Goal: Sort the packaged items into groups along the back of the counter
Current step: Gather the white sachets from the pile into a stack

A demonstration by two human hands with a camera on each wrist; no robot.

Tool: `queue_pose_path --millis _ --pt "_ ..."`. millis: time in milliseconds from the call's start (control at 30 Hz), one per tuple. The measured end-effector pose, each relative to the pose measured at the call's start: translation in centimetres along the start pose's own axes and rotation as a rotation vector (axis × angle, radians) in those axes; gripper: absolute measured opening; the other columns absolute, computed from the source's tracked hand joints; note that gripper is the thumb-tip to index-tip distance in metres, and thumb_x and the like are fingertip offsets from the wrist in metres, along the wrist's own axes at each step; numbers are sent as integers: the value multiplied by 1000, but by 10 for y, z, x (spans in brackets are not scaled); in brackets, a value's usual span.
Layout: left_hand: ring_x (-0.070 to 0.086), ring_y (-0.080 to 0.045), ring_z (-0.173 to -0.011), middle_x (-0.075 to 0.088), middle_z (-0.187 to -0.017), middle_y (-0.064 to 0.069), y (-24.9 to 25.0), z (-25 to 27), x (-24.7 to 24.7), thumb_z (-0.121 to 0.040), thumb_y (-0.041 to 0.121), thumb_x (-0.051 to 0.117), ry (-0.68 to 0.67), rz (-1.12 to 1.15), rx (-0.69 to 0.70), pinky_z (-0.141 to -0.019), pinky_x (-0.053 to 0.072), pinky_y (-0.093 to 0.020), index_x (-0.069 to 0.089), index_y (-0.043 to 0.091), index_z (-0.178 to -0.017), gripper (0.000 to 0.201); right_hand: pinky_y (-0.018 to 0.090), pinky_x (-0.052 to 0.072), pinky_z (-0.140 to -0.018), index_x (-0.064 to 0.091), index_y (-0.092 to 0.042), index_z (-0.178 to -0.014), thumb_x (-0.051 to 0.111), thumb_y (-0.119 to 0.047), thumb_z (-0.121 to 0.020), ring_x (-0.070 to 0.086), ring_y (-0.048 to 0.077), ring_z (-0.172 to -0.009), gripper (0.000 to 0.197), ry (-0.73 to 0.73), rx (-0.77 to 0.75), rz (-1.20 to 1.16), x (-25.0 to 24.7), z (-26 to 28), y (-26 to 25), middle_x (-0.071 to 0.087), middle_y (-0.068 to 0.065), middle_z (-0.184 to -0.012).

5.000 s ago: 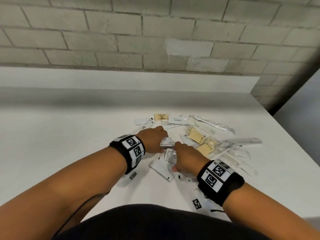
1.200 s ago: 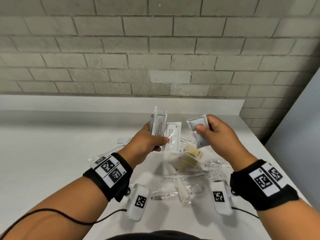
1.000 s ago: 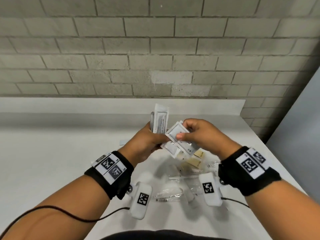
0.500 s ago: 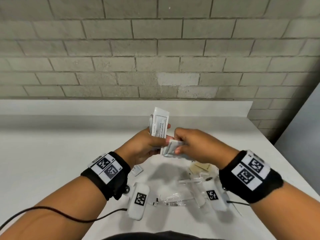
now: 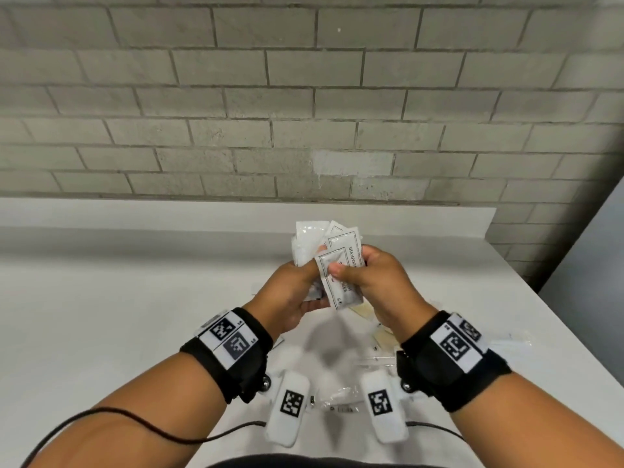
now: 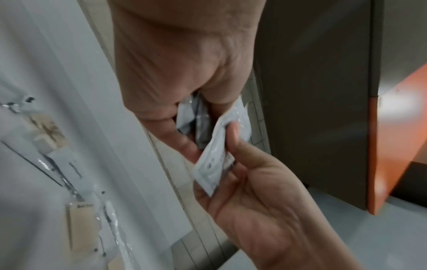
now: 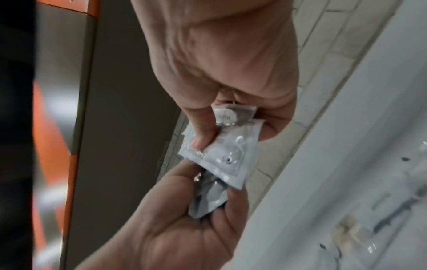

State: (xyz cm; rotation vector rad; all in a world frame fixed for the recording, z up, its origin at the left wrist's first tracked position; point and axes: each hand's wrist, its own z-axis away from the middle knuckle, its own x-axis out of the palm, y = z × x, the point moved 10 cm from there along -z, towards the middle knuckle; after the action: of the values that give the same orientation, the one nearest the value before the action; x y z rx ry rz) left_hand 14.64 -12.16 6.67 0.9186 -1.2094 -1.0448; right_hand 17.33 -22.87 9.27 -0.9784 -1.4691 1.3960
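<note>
Both hands meet above the counter [image 5: 101,298]: left hand [image 5: 290,292] clutches a fan of white sachets [image 5: 310,241], right hand [image 5: 378,282] pinches the shampoo sachet [image 5: 341,282] against it, seemingly gathering like packets together

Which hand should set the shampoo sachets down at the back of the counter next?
Left. The left hand already grips the fanned stack of sachets; the right hand only pinches the front sachet, still adding it to that stack.
</note>
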Motion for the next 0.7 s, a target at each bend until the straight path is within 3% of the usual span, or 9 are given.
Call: queue_pose_path --millis 100,233,333,433,500,600,700 --pt "70 -31 -97 73 -106 -12 -6 4 -4 -96 45 45 -52 -29 -40 -82 58 -42 66 14 -114 41 47 58 -80 67 -2 -108 67 0 -83 70 39 -92 25 22 16 -56 -7 1 9 73 20 -101" --pt "72 -29 -94 73 -107 -9 -3 8 -15 -97 37 48 -63 -96 -14 -74 59 -32 62 11 -117 35 34 58 -67 67 -4 -102 65 5 -81 73 29 -81 24 110 -6 -168 -40 -10 -11 75 13 -92" --pt "73 -24 -86 76 -99 -6 3 10 -13 -94 32 54 -82 -187 -5 -68 58 -26 63 11 -115 31 36 61 -69 69 -3 -98 68 6 -72 73 27 -76 27 -95 86 -190 -26 -10 -21 75 15 -88" --pt "73 -23 -88 75 -99 -8 0 10 -1 -93 28 58 -158 -288 -46 -68 57 -26 65 12 -111 25 33 60 -67 70 -1 -96 68 9 -74 73 25 -73 24 -238 114 -26 -1 -1 -18 75 15 -86" --pt "72 -23 -90 74 -103 -10 -1 6 -6 -94 26 58 -122 -262 -62 -71 58 -28 65 12 -111 23 30 56 -65 72 -7 -88 71 6 -75 70 20 -69 18 -137 -31 80 -8 -1 -32 75 9 -81" --pt "73 -24 -84 71 -106 -15 -1 1 -22 -98 30 50 -17 -17 -102 -69 60 -30 59 7 -117 31 24 49 -65 76 -20 -85 73 -1 -75 60 18 -70 22 -21 -435 277 -24 6 -69 63 0 -75" --pt "72 -22 -81 71 -102 -12 4 -2 -27 -95 24 55 11 87 -93 -76 59 -33 61 9 -113 24 31 47 -64 78 -27 -89 62 -15 -77 58 25 -72 23 -98 -935 864 4 36 -79 61 2 -74"
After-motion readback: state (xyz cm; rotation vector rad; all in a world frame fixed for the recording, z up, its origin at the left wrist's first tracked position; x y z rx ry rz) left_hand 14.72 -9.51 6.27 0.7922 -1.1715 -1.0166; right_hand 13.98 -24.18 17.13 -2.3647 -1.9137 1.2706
